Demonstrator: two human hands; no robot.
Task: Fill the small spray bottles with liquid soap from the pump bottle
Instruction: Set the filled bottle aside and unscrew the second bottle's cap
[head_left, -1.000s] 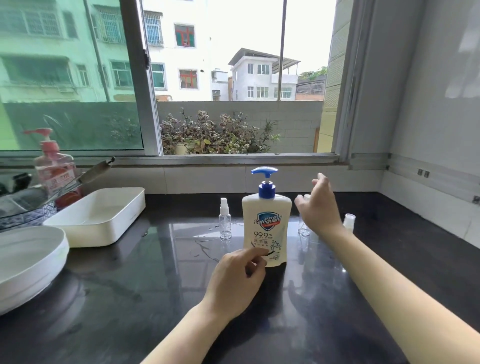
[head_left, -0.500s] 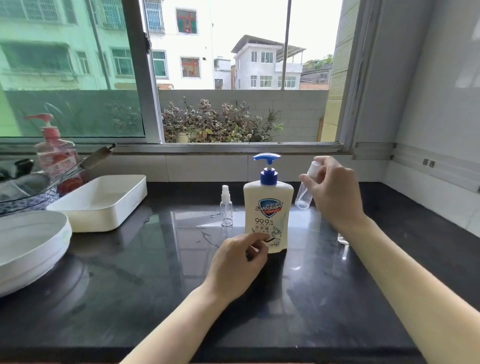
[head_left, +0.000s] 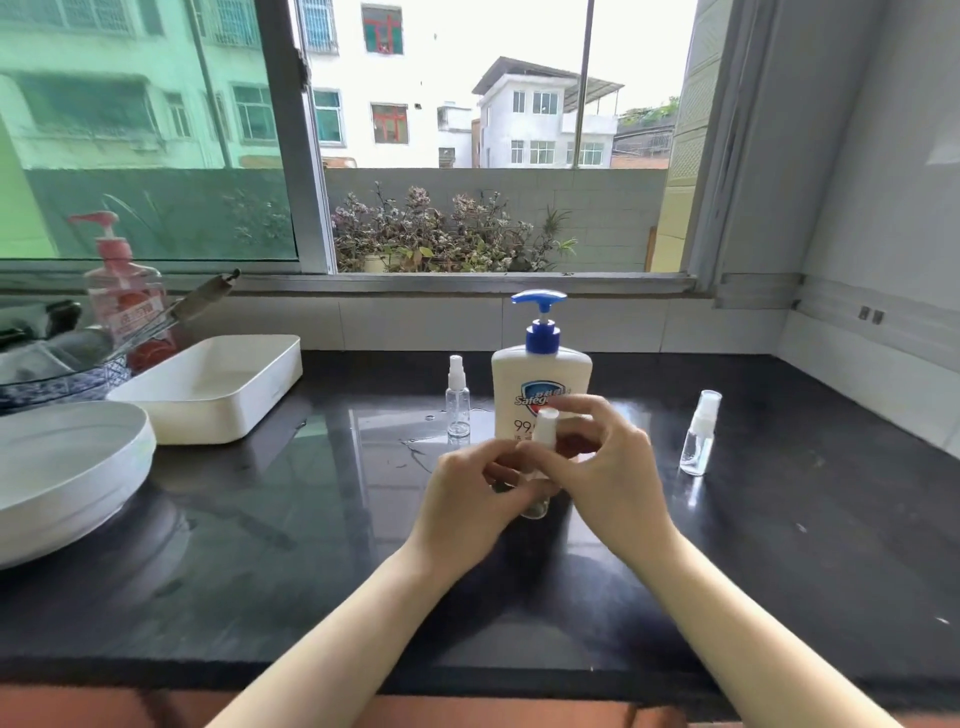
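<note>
A white pump bottle (head_left: 540, 384) with a blue pump stands upright at the middle of the black counter (head_left: 260, 545). In front of it both hands hold one small clear spray bottle (head_left: 545, 431) with a white cap. My left hand (head_left: 478, 499) grips its clear body low down. My right hand (head_left: 608, 467) is closed around its upper part by the cap. A second small spray bottle (head_left: 457, 397) stands left of the pump bottle. A third spray bottle (head_left: 700, 434) stands to the right, apart from my hands.
A white rectangular tray (head_left: 208, 387) and a white round dish (head_left: 62, 467) sit at the left. A pink pump bottle (head_left: 124, 296) stands behind them beside a wire rack of dishes (head_left: 47, 369). A tiled wall edges the counter on the right.
My right hand lifted a small spray bottle from right of the pump bottle and brought it down in front. My left hand left the pump bottle and took hold of the spray bottle.
</note>
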